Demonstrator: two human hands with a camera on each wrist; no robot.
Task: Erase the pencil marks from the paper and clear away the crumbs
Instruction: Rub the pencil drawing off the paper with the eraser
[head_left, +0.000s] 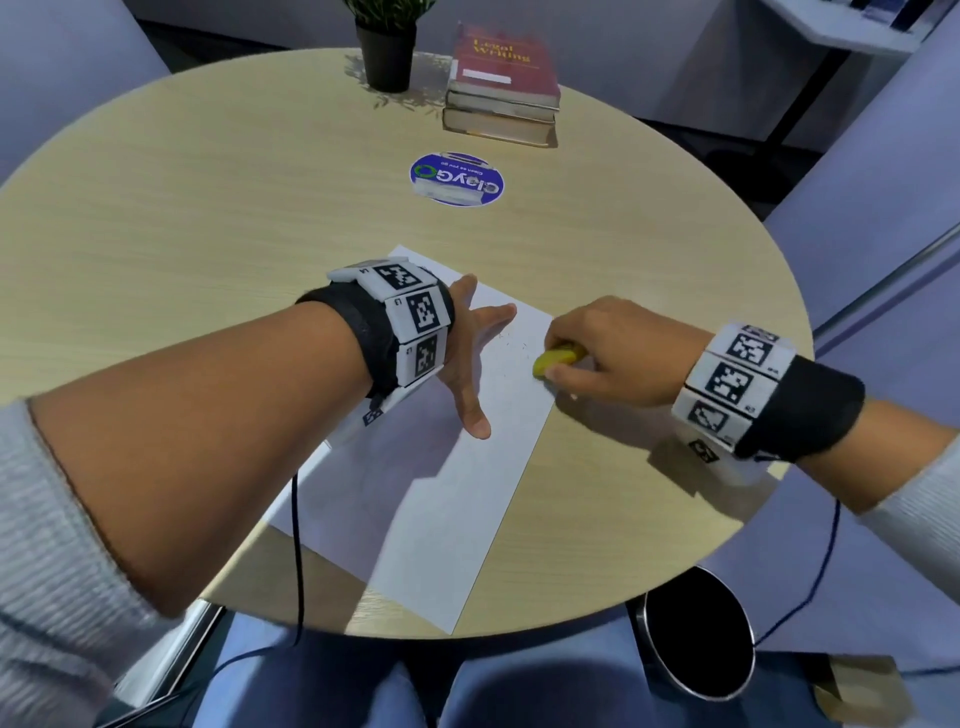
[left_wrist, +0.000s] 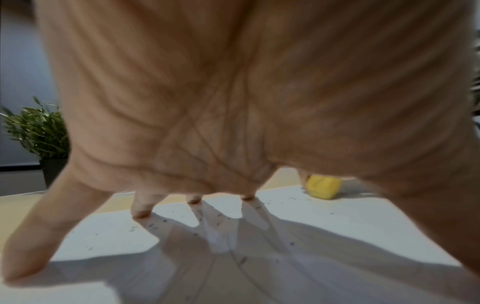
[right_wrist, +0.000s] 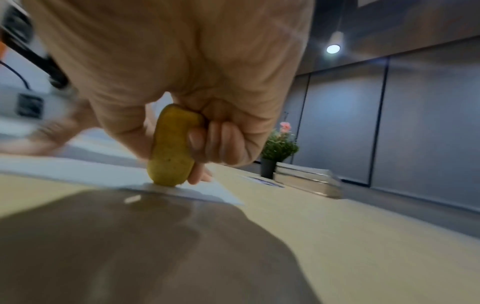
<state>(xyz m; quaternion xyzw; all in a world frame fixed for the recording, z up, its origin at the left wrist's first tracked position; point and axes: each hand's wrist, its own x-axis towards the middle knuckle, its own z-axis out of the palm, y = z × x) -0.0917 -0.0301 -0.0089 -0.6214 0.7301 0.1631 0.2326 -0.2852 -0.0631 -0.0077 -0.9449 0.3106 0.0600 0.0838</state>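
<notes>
A white sheet of paper (head_left: 457, 493) lies on the round wooden table (head_left: 208, 208) in front of me. My left hand (head_left: 467, 353) is spread flat on the sheet's upper part, fingertips (left_wrist: 141, 211) pressing it down. My right hand (head_left: 602, 358) grips a yellow eraser (head_left: 555, 362) near the paper's right edge. The eraser (right_wrist: 172, 148) stands with its lower end on the paper (right_wrist: 182, 191). Dark eraser crumbs (left_wrist: 241, 260) are scattered over the paper (left_wrist: 337, 216) around my left fingers, and the eraser (left_wrist: 323, 186) shows beyond them.
A potted plant (head_left: 387, 52) and a stack of books (head_left: 501, 88) stand at the table's far side. A round blue sticker (head_left: 457, 179) lies mid-table. A dark round bin (head_left: 698, 631) sits on the floor by my right knee. Cables hang from both wrists.
</notes>
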